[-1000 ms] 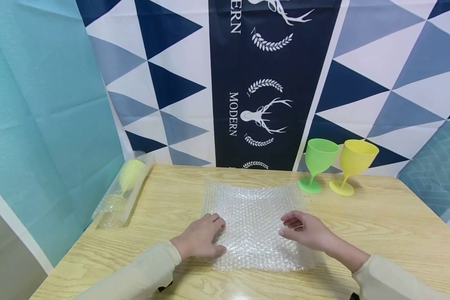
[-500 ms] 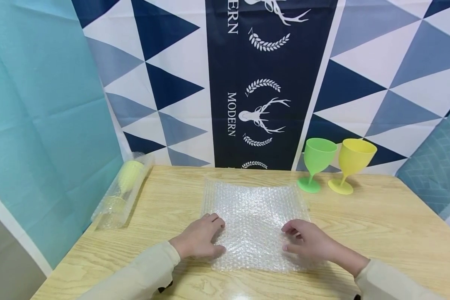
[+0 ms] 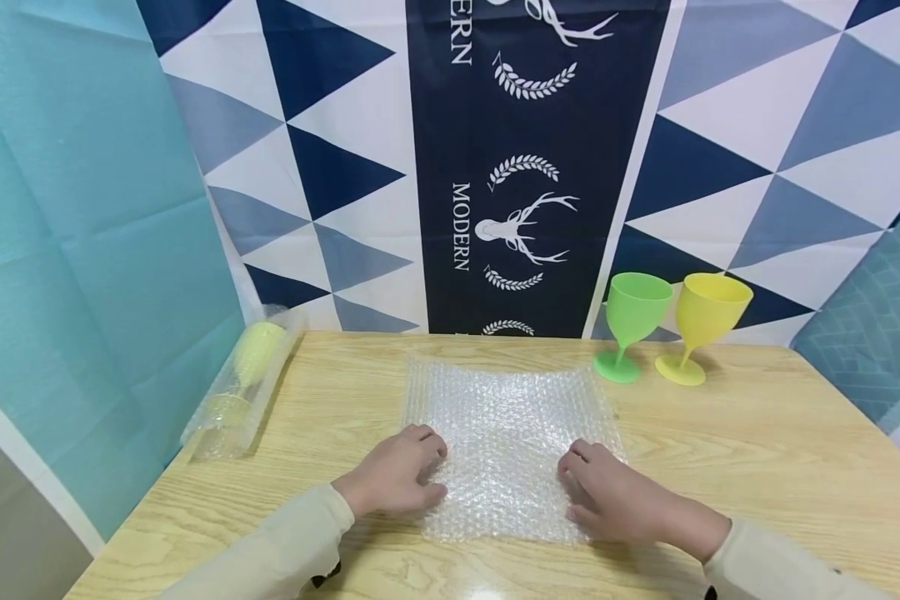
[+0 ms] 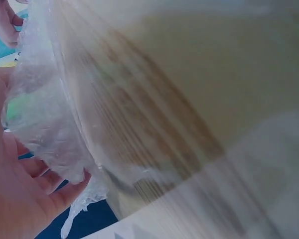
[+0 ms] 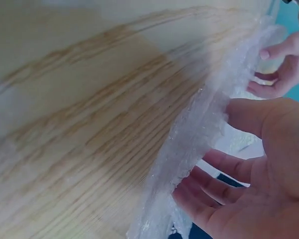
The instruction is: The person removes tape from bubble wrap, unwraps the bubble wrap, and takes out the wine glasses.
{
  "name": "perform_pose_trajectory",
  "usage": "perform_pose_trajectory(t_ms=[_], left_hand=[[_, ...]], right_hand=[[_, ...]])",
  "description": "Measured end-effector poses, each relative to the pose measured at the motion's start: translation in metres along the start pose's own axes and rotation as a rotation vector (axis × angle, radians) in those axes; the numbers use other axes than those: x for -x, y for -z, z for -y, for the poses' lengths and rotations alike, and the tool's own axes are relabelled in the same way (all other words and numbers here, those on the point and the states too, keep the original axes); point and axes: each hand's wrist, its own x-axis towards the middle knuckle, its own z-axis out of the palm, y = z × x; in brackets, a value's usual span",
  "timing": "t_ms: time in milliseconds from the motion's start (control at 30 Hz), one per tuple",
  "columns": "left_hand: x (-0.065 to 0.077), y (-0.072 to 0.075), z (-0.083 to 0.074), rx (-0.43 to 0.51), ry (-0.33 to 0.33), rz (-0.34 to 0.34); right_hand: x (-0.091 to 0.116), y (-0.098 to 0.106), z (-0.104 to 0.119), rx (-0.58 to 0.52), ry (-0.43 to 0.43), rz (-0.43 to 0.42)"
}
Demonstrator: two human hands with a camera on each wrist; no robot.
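A sheet of clear bubble wrap [image 3: 510,450] lies flat on the wooden table. On its left side rests my left hand [image 3: 399,471], fingers bent loosely and fingertips touching the plastic. My right hand [image 3: 617,493] lies on the right side, its thumb and fingers apart and resting on the wrap. In the left wrist view, the fingers [image 4: 57,191] meet the edge of the sheet without closing round it. The right wrist view shows the thumb [image 5: 249,112] and spread fingertips against the wrap's surface.
A green goblet [image 3: 633,321] and a yellow goblet [image 3: 703,325] stand upright at the back right. A bubble-wrapped yellow object [image 3: 243,383] lies at the table's left edge. Patterned cloth [image 3: 345,150] hangs behind the table [image 3: 757,442].
My right hand has come down onto the right part of the bubble wrap, its fingers now resting on it. The left hand has stayed nearly in place.
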Motion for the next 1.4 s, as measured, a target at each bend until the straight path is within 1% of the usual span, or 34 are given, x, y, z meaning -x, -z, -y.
perform_pose_trajectory(t_ms=[133, 300, 400, 500, 633, 800, 967, 1067, 1200, 1300, 1400], left_hand=[[0.0, 0.002, 0.0, -0.015, -0.015, -0.045], [0.001, 0.006, -0.001, -0.035, -0.035, -0.073], [0.002, 0.007, -0.001, -0.059, -0.058, -0.096], [0.004, 0.008, -0.002, -0.124, -0.087, -0.128], [0.009, 0.011, -0.006, -0.26, -0.11, -0.177], [0.018, 0.022, -0.01, -0.416, -0.112, -0.236], [0.026, 0.035, -0.008, -0.54, -0.104, -0.28], [0.03, 0.043, -0.003, -0.586, -0.093, -0.318], [0.031, 0.053, 0.008, -0.617, -0.074, -0.364], [0.031, 0.059, 0.02, -0.634, -0.045, -0.366], [0.032, 0.062, 0.034, -0.646, 0.004, -0.345]], right_hand=[[0.0, 0.0, 0.002, 0.076, 0.036, -0.03], [0.001, -0.003, 0.004, 0.167, 0.074, -0.073], [0.002, -0.007, 0.005, 0.189, 0.089, -0.085], [0.003, -0.009, 0.005, 0.206, 0.107, -0.084], [0.005, -0.011, 0.006, 0.223, 0.128, -0.088], [0.006, -0.013, 0.006, 0.232, 0.147, -0.093], [0.007, -0.013, 0.005, 0.228, 0.152, -0.096], [0.007, -0.015, 0.003, 0.235, 0.155, -0.116], [0.006, -0.015, 0.001, 0.246, 0.16, -0.14], [0.006, -0.015, 0.002, 0.235, 0.16, -0.142], [0.007, -0.015, 0.002, 0.226, 0.152, -0.143]])
